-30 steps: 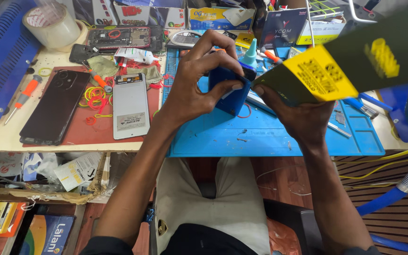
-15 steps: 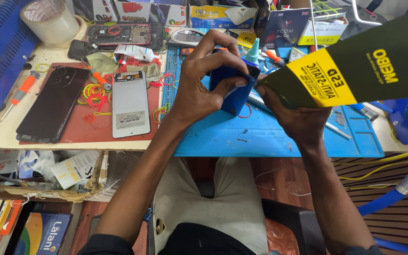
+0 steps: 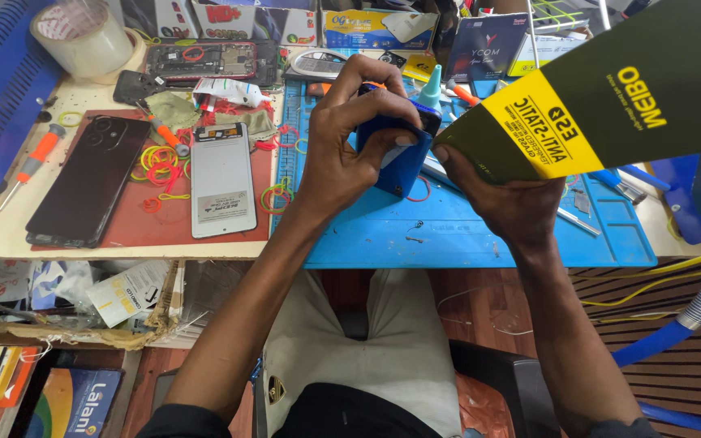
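My left hand (image 3: 354, 134) grips a blue phone-shaped case (image 3: 403, 162), held up on edge above the blue work mat (image 3: 464, 235). The fingers wrap over its top and the thumb presses its face. My right hand (image 3: 513, 203) holds a large dark green and yellow flat packet (image 3: 610, 97) by its lower corner, right beside the blue case. The packet stretches up to the right and hides the bench behind it.
On a red mat (image 3: 164, 219) to the left lie a dark phone (image 3: 87, 182), a white phone panel (image 3: 221, 178) and coloured rubber bands (image 3: 156, 166). A tape roll (image 3: 83, 36), an orange screwdriver (image 3: 30, 162), a circuit board (image 3: 204, 61) and boxes (image 3: 375, 28) stand behind. Hoses (image 3: 691, 316) hang at right.
Both hands keep their grips. The packet has swung a little higher and to the right, and the blue case has tilted slightly in my left hand.
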